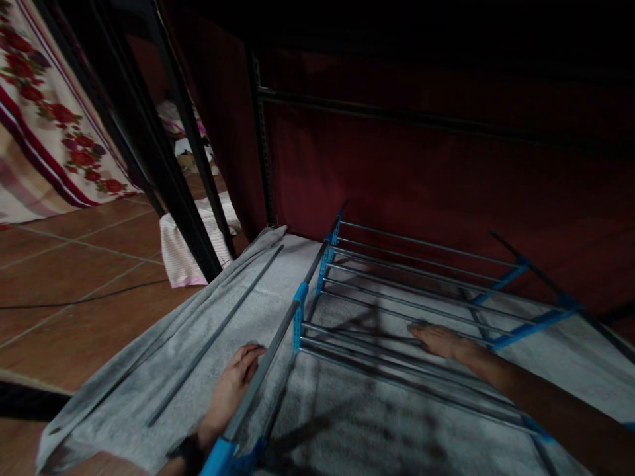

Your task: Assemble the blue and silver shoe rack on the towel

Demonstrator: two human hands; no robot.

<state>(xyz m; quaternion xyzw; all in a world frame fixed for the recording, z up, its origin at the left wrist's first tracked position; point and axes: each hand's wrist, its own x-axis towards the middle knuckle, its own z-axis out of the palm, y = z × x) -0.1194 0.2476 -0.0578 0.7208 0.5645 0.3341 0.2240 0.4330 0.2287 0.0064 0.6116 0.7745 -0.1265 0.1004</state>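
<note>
A metal rack (pixel 377 357) of grey tubes with blue plastic joints lies across a grey blanket (pixel 248 317). My left hand (pixel 235 373) is beside its near long tube, fingers curled against it, with the tips partly hidden. A dark band circles that wrist. Across the rack, my right hand (pixel 436 340) reaches in low among the crossbars. Its fingers close round the end of a thin metal rod, though dim light blurs the grip. A separate grey tube (pixel 218 334) rests on the blanket to the left of my left hand.
Dark metal posts (pixel 149 145) stand at the left edge of the blanket. Behind the rack hangs a dark red cloth (pixel 397 178) with a horizontal bar (pixel 347 106) across it. A striped cloth (pixel 186 244), a floral curtain (pixel 64 119) and a cable (pixel 99 304) are by the tiled floor.
</note>
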